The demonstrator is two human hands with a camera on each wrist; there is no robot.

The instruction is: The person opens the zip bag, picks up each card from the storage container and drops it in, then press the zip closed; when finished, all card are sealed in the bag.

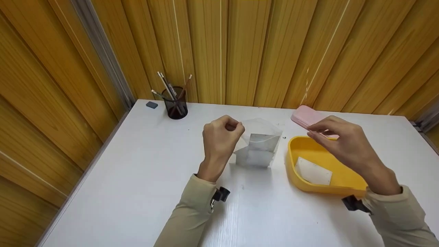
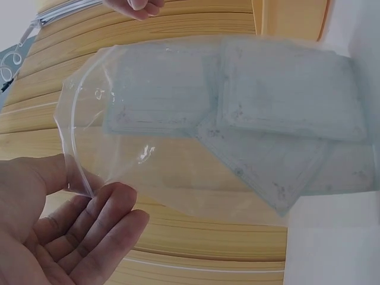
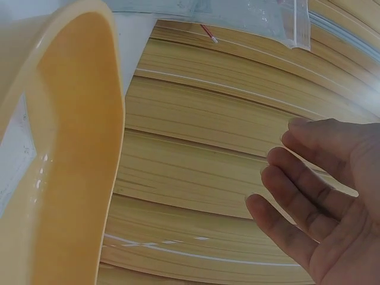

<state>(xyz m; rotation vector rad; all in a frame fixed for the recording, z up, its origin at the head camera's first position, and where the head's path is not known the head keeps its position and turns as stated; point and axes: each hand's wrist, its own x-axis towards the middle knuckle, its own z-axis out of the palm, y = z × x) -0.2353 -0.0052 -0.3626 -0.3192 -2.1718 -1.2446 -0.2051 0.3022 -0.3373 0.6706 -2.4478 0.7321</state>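
My left hand [image 1: 219, 140] pinches the top corner of a clear zip bag [image 2: 172, 172] between thumb and fingers. Several pale, card-like rectangles [image 2: 291, 89] lie overlapping inside the bag, which stands upright close over the table in the head view. To the right, my right hand [image 1: 346, 144] hovers above a yellow bin [image 1: 301, 185] with loosely bent fingers and nothing in them. In the right wrist view its fingers [image 3: 303, 184] are spread beside the bin's rim. One white card-like piece [image 1: 313, 171] leans inside the bin.
A black mesh pen cup [image 1: 176, 106] with several pencils stands at the back left, beside a small dark eraser [image 1: 152, 105]. Behind the bin lies a pink case [image 1: 305, 116]. Wood-patterned panels [image 1: 240, 51] rise along the back edge of the white table [image 1: 137, 171].
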